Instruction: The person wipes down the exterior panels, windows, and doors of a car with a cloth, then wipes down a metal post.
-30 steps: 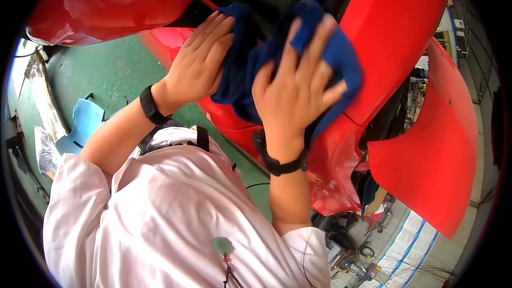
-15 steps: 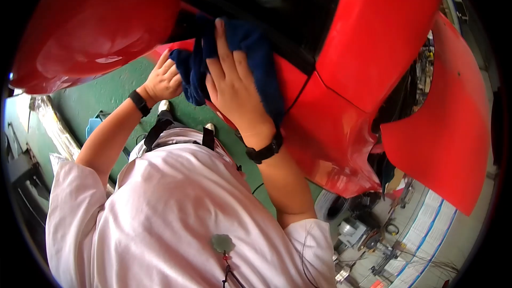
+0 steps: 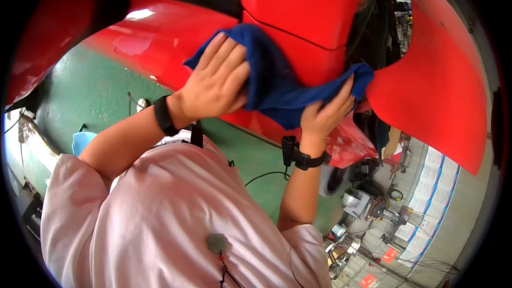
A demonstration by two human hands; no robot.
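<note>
A blue cloth (image 3: 272, 77) is spread over the red car body (image 3: 298, 0), stretched between my two hands. My left hand (image 3: 216, 82) presses flat on the cloth's left part, its fingers extended and close together. At the cloth's right end, my right hand (image 3: 328, 114) has its fingers bent over the fabric and the thumb to one side, gripping the edge. Both wrists wear black bands. The red panel beneath the cloth is partly hidden.
A curved red panel (image 3: 437, 80) juts out at the right. Below it lie a tyre (image 3: 333, 180), metal parts and printed sheets (image 3: 426, 197). A black cable (image 3: 266, 175) runs over the green floor (image 3: 101, 93). Something light blue (image 3: 82, 141) stands at the left.
The cloth has moved right across the car body and is now stretched wider. My right hand has shifted right, away from my left hand, which also moved right. The view has shifted.
</note>
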